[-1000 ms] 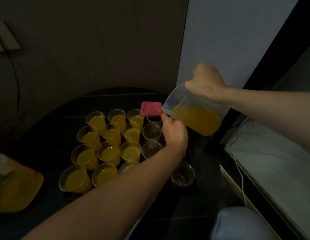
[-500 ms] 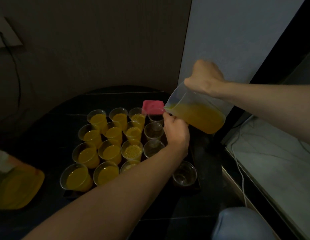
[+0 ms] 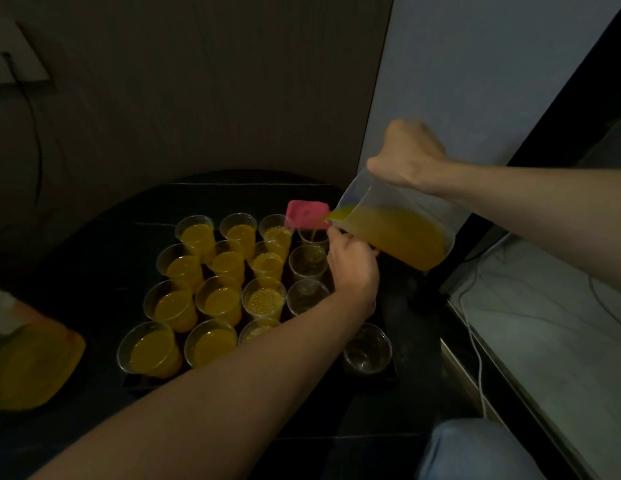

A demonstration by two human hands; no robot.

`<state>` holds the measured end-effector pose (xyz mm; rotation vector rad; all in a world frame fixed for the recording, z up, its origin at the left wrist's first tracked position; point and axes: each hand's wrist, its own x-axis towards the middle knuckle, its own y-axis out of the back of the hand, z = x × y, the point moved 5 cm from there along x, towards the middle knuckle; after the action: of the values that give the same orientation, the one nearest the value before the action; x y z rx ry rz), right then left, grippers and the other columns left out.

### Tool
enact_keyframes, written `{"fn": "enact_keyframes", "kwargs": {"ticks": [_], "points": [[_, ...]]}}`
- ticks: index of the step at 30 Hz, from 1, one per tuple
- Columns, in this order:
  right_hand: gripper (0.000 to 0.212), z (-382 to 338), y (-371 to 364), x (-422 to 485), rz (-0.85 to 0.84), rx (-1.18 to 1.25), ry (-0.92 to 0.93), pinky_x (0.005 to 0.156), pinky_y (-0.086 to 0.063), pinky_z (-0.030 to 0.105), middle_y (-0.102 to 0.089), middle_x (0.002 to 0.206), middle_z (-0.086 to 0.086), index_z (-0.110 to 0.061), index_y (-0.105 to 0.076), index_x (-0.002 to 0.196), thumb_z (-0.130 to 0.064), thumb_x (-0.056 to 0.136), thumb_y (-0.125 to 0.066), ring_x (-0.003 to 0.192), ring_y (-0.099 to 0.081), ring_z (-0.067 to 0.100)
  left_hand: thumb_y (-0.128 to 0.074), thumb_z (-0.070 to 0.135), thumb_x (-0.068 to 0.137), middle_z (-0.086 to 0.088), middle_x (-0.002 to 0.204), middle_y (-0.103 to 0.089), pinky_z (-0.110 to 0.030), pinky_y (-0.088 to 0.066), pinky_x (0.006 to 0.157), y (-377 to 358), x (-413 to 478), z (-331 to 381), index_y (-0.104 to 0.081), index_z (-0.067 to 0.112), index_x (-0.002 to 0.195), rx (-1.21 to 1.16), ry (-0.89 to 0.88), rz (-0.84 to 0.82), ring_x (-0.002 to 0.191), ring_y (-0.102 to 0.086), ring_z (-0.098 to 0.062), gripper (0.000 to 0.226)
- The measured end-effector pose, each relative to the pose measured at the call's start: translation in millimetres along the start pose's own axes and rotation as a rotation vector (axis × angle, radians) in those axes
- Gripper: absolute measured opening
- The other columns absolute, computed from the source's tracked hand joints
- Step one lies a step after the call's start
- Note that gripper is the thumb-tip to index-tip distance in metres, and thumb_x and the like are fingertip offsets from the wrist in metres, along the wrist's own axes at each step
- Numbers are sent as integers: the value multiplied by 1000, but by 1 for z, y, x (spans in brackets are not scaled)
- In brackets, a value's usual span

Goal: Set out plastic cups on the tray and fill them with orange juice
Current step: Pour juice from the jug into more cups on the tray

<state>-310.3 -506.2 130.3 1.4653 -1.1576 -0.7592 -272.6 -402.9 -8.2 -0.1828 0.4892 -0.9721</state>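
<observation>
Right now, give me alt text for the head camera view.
The right hand tilts a clear jug, pouring orange juice into a plastic cup on a dark tray, while the left hand holds the pink lid at its spout. Twelve cups are filled.

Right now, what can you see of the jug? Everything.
The jug is clear, frosted-looking plastic, partly full of orange juice. The right hand grips it from above, tilting it spout-down to the left. A thin stream runs from its lip into a cup. A pink flap sits at the lip; the left hand is just below it.
</observation>
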Motion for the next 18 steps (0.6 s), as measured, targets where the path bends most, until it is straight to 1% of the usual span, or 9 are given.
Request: {"fn": "enact_keyframes", "kwargs": {"ticks": [3, 4, 7, 8, 9, 12, 13, 16, 18], "points": [[36, 1, -1, 0, -7, -6, 5, 46, -25, 25, -43, 61, 3, -13, -41, 62, -15, 90, -63, 53, -40, 16, -38, 2, 101, 8, 105, -56, -47, -52, 103, -1, -1, -2, -41, 29, 128, -22, -2, -3, 97, -58, -8, 38], [35, 1, -1, 0, -8, -9, 7, 46, -26, 26, -44, 61, 3, -13, -41, 62, -15, 90, -63, 53, -41, 16, -38, 1, 101, 9, 104, -56, -46, -52, 103, -1, -2, -2, -41, 28, 129, -33, -3, -4, 97, -57, -8, 39], [32, 1, 0, 1, -6, -19, 7, 46, -26, 26, -47, 62, 5, -11, -44, 63, -14, 89, -63, 54, -43, 18, -37, 0, 101, 8, 106, -57, -46, -52, 103, -2, -2, -1, -39, 22, 144, -42, -6, -9, 99, -58, -9, 48], [31, 1, 0, 0, -6, -20, 6, 46, -27, 26, -47, 63, 5, -11, -44, 63, -14, 88, -63, 55, -44, 18, -37, 0, 101, 8, 106, -58, -47, -52, 103, -2, -2, -1, -38, 21, 145, -45, -9, -8, 100, -58, -9, 49], [31, 1, 0, 0, -6, -21, 9, 46, -27, 26, -47, 63, 5, -11, -44, 63, -14, 88, -63, 55, -44, 18, -37, -1, 101, 7, 106, -58, -48, -52, 103, -2, -2, -1, -39, 21, 143, -51, -10, -7, 100, -59, -10, 48], [32, -1, 0, 0, -8, -19, 19, 46, -26, 25, -46, 62, 4, -11, -44, 63, -14, 89, -63, 54, -43, 17, -37, 0, 101, 7, 107, -58, -49, -53, 103, -1, -1, -1, -42, 26, 129, -65, -1, 4, 102, -59, -12, 39], [32, -1, 0, 0, -7, -20, 20, 46, -26, 25, -46, 62, 4, -12, -44, 63, -14, 89, -63, 54, -43, 17, -37, 0, 101, 8, 107, -57, -49, -52, 104, -1, -1, -1, -41, 27, 129, -69, 3, 6, 103, -59, -12, 39], [32, -2, 2, 0, -2, -29, 19, 46, -27, 26, -46, 62, 5, -11, -44, 63, -14, 89, -62, 54, -43, 17, -35, -1, 99, 6, 112, -57, -49, -52, 104, -1, -1, -1, -42, 23, 138, -84, 16, 6, 110, -59, -17, 47], [32, -1, 4, -1, 2, -36, 18, 46, -27, 25, -45, 61, 4, -11, -43, 63, -13, 89, -62, 53, -42, 17, -34, -2, 97, 0, 121, -58, -51, -52, 104, -1, 1, -3, -42, 22, 144, -94, 35, 2, 119, -58, -22, 54]]}}
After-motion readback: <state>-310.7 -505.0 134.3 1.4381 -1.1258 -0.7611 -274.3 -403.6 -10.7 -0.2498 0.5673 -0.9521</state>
